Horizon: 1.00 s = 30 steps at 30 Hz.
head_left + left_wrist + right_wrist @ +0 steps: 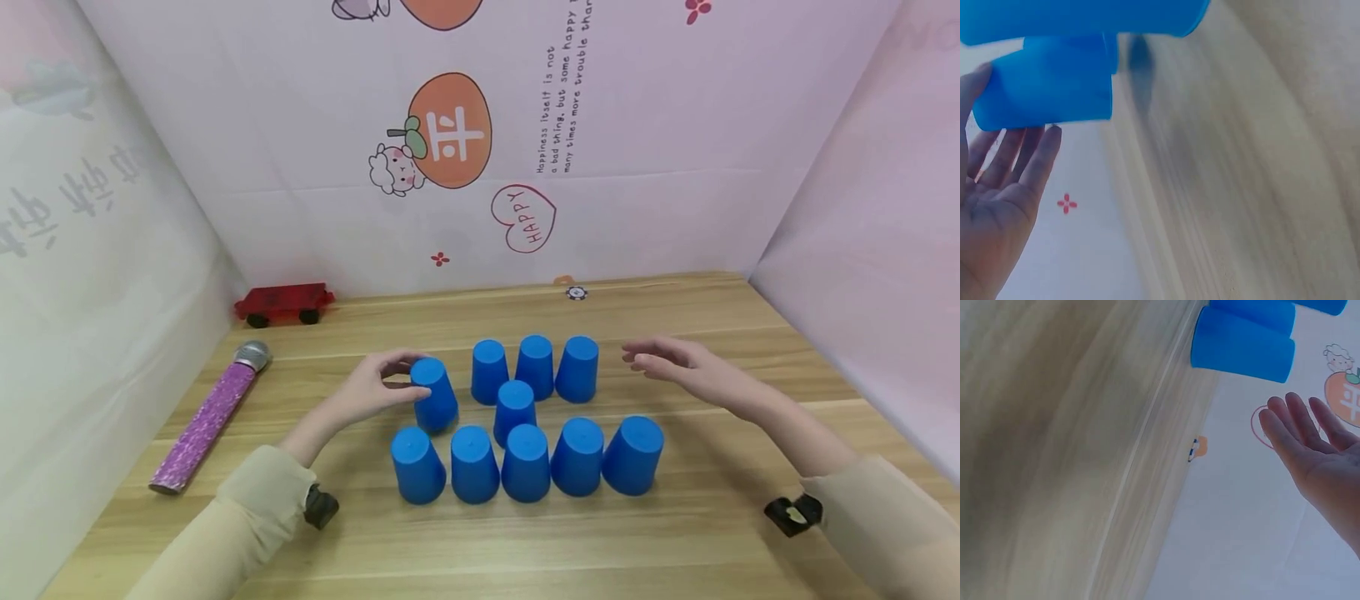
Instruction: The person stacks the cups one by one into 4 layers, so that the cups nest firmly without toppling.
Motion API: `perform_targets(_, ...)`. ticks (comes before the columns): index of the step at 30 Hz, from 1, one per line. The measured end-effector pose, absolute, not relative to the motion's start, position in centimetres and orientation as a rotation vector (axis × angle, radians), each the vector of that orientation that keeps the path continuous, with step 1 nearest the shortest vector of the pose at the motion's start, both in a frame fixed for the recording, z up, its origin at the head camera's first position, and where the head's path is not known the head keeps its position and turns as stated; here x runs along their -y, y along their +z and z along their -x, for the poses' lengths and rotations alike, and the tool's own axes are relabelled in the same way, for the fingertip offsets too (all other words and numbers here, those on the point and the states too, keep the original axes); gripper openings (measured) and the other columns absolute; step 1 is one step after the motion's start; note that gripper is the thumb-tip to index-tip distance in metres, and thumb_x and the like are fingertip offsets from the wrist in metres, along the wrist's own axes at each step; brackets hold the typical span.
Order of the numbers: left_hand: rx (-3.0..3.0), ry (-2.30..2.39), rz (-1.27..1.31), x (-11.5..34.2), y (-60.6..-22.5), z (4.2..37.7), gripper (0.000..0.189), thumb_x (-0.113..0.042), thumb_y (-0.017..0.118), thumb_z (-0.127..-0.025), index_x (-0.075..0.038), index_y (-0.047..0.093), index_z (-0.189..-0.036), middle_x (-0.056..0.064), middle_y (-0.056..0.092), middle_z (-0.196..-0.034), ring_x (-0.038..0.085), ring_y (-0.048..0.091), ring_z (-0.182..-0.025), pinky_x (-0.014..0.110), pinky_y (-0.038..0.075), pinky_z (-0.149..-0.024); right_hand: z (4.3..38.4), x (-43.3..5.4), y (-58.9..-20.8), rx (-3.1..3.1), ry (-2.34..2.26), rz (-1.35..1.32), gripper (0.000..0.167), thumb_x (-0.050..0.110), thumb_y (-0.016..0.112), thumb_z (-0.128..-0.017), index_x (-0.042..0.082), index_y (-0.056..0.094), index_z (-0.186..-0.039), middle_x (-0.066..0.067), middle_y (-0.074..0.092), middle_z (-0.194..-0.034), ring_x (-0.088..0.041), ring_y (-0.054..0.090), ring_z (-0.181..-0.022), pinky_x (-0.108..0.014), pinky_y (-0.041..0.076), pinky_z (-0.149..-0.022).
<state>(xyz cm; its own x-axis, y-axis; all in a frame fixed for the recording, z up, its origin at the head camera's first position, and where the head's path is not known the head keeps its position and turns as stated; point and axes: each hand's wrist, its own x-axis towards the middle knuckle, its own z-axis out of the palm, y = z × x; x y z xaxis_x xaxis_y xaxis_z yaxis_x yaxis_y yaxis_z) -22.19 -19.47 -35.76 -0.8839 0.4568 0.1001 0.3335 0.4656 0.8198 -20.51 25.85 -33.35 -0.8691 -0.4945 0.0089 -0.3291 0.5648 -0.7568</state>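
My left hand (382, 385) holds an upside-down blue plastic cup (435, 398) between thumb and fingers, at the left end of the group. The left wrist view shows the thumb on one side of this cup (1047, 84) and the fingers along the other. A front row of several blue cups (527, 467) stands nearer to me, all mouth down. Behind it is a single middle cup (514, 408), and farther back a row of three cups (535, 367). My right hand (675, 362), holding nothing, hovers right of that back row with its fingers loosely extended.
A purple glittery microphone (213, 417) lies at the left of the wooden table (480, 558). A red toy car base with black wheels (285, 304) stands at the back left. White printed cloth (637, 167) walls the table at the back and both sides.
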Motion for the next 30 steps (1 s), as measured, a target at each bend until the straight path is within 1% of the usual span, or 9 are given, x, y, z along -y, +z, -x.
perform_targets(5,-2.677,1.428,-0.546,20.5,-35.7,22.6,0.053,-0.032,0.072,-0.083,-0.013,0.053,-0.129,0.011,0.058,-0.128,0.031,0.055,-0.118,0.046,0.05,-0.095,18.5,-25.9,-33.4,-2.616,-1.203,0.667,0.04,0.026,0.041,-0.101,0.006,0.043,-0.136,-0.016,0.054,-0.133,-0.035,0.053,-0.12,-0.029,0.052,-0.092)
perform_targets(10,-2.714,1.441,-0.479,20.9,-36.1,23.0,0.056,-0.037,0.071,-0.082,-0.013,0.053,-0.129,0.011,0.058,-0.129,0.033,0.055,-0.119,0.048,0.049,-0.095,16.8,-26.0,-34.0,-2.633,-1.269,0.666,0.044,0.021,0.049,-0.098,0.005,0.04,-0.138,-0.017,0.051,-0.134,-0.005,0.055,-0.116,-0.012,0.047,-0.087)
perform_targets(12,-2.726,1.437,-0.472,20.8,-36.4,23.2,0.056,-0.037,0.071,-0.082,-0.013,0.053,-0.129,0.011,0.058,-0.128,0.033,0.055,-0.118,0.048,0.049,-0.095,16.2,-26.0,-34.3,-2.628,-1.299,0.675,0.045,0.018,0.053,-0.096,0.005,0.04,-0.138,-0.018,0.05,-0.135,0.001,0.052,-0.115,-0.011,0.046,-0.088)
perform_targets(14,-2.735,1.428,-0.473,20.7,-36.5,23.4,0.056,-0.037,0.071,-0.082,-0.012,0.053,-0.129,0.012,0.058,-0.128,0.033,0.056,-0.118,0.049,0.049,-0.095,15.7,-26.1,-34.6,-2.613,-1.301,0.679,0.048,0.016,0.056,-0.095,0.005,0.039,-0.138,-0.018,0.049,-0.136,-0.007,0.053,-0.118,-0.011,0.045,-0.089)
perform_targets(18,-2.747,1.423,-0.474,20.3,-36.7,23.7,0.056,-0.036,0.071,-0.082,-0.011,0.053,-0.129,0.013,0.057,-0.129,0.034,0.056,-0.118,0.049,0.049,-0.096,14.9,-25.8,-35.1,-2.593,-1.278,0.661,0.052,0.018,0.061,-0.092,0.004,0.04,-0.137,-0.02,0.049,-0.136,-0.035,0.05,-0.121,-0.01,0.045,-0.09)
perform_targets(20,-2.747,1.425,-0.469,20.1,-36.8,23.8,0.056,-0.036,0.072,-0.083,-0.011,0.052,-0.129,0.013,0.057,-0.129,0.033,0.056,-0.118,0.049,0.049,-0.096,14.6,-25.5,-35.3,-2.588,-1.278,0.663,0.053,0.018,0.063,-0.091,0.003,0.04,-0.136,-0.022,0.049,-0.134,-0.036,0.05,-0.119,-0.01,0.046,-0.089)
perform_targets(23,-2.748,1.421,-0.462,19.7,-36.9,23.9,0.055,-0.035,0.072,-0.082,-0.011,0.053,-0.128,0.012,0.058,-0.128,0.032,0.057,-0.117,0.047,0.049,-0.096,14.3,-25.2,-35.7,-2.587,-1.319,0.683,0.052,0.016,0.065,-0.088,0.001,0.042,-0.133,-0.023,0.051,-0.132,-0.014,0.056,-0.116,-0.01,0.046,-0.089)
perform_targets(26,-2.743,1.416,-0.477,19.2,-37.1,24.1,0.054,-0.034,0.072,-0.082,-0.01,0.054,-0.127,0.012,0.058,-0.127,0.032,0.057,-0.116,0.047,0.049,-0.096,13.9,-25.1,-35.9,-2.581,-1.368,0.723,0.053,0.011,0.068,-0.086,0.0,0.044,-0.132,-0.022,0.053,-0.13,0.008,0.051,-0.111,-0.01,0.045,-0.089)
perform_targets(30,-2.741,1.412,-0.5,18.5,-37.3,24.2,0.054,-0.032,0.073,-0.082,-0.009,0.054,-0.127,0.013,0.058,-0.127,0.033,0.057,-0.116,0.049,0.049,-0.096,13.5,-25.0,-36.2,-2.569,-1.401,0.768,0.054,0.007,0.07,-0.083,0.0,0.045,-0.13,-0.021,0.055,-0.127,0.012,0.05,-0.109,-0.011,0.046,-0.089)
